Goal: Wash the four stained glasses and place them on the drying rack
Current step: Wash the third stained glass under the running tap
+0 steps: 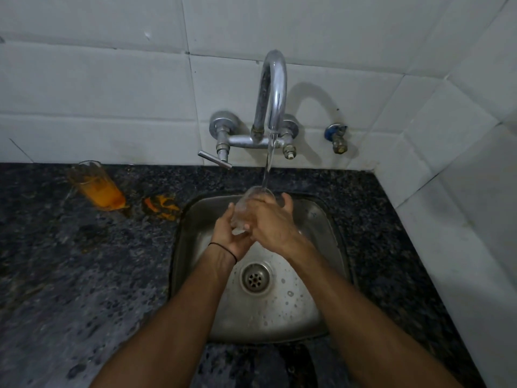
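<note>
Both hands wrap one clear glass (253, 204) over the sink (330, 247), left hand (230, 240) cupping its base, right hand (270, 221) closed round the side, mouth tilted into the tap stream (268, 163) to rinse (stained glass (95, 184) waits on counter (84, 275))

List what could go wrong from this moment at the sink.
1. The clear glass is wet under the tap stream, held between the left hand and right hand; it may slip and hit the steel sink.
2. The stained glass stands on the counter by an orange spill; a reaching arm might knock it over.
</note>
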